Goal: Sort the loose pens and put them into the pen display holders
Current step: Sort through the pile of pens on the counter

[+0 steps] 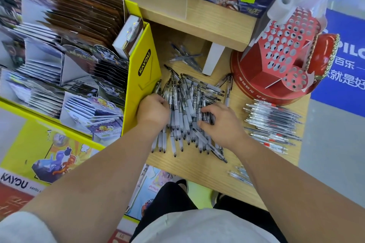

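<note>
My left hand (153, 109) is at the left edge of the black pens (183, 104), with its fingers curled and buried among them. Whether it really holds any, I cannot tell. My right hand (221, 122) grips a bunch on the right side of the pile, thumb against it. I think it is best to turn all tips one way and lift only a few. The pile lies mid-frame on the wooden table (197, 167). Red-marked pens (272, 122) lie right of it, the red holder (284, 45) stands at the upper right, and a yellow card stand (144, 69) at the left.
</note>
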`<state>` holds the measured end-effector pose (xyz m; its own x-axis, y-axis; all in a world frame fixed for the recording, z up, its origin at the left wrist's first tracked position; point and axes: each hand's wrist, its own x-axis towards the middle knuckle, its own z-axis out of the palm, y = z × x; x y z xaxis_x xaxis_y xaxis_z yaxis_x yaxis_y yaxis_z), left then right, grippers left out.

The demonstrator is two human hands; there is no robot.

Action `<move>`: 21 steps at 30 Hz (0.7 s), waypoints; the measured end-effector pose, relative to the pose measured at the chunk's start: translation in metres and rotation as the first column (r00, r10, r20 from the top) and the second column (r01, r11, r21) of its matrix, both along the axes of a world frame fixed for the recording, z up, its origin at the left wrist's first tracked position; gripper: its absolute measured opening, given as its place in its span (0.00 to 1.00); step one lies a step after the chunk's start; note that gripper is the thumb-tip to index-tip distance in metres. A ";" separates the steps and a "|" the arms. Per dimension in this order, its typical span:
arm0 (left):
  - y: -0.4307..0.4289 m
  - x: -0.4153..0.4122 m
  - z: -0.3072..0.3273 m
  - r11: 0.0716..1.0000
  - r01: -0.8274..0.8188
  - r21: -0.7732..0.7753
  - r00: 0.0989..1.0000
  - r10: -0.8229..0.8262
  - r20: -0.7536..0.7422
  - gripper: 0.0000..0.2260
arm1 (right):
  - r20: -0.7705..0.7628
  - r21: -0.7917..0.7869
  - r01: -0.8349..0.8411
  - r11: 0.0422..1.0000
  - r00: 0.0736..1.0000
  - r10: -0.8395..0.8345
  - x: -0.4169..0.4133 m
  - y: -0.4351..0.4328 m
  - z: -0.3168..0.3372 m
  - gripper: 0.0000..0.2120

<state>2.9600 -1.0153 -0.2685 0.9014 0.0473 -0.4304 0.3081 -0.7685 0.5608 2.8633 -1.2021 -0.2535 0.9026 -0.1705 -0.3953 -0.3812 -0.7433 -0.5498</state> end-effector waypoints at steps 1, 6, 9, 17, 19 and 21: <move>-0.001 0.000 0.001 0.999 -0.029 -0.032 1.000 0.028 -0.012 0.06 | -0.004 0.001 -0.001 1.000 1.000 0.001 0.000 0.000 0.001 0.22; -0.004 -0.007 0.016 0.943 -0.165 -0.289 0.986 0.167 -0.015 0.08 | -0.041 0.031 -0.020 0.999 0.999 0.021 0.002 0.000 0.010 0.23; -0.002 -0.016 0.031 0.888 -0.201 -0.415 0.977 0.210 -0.023 0.06 | -0.049 0.056 0.000 0.998 0.999 0.003 0.005 -0.002 0.020 0.23; -0.022 -0.040 0.046 0.735 -0.375 -0.566 0.924 0.244 -0.295 0.04 | -0.091 0.328 0.031 0.944 0.996 -0.001 0.013 0.024 0.041 0.09; -0.027 -0.042 0.043 0.741 -0.355 -0.570 0.929 0.210 -0.304 0.06 | -0.080 0.323 0.061 0.945 0.996 -0.037 0.013 0.025 0.037 0.06; -0.028 -0.038 0.040 0.780 -0.318 -0.538 0.940 0.186 -0.286 0.07 | -0.087 0.334 0.126 0.934 0.991 -0.102 0.012 0.020 0.033 0.08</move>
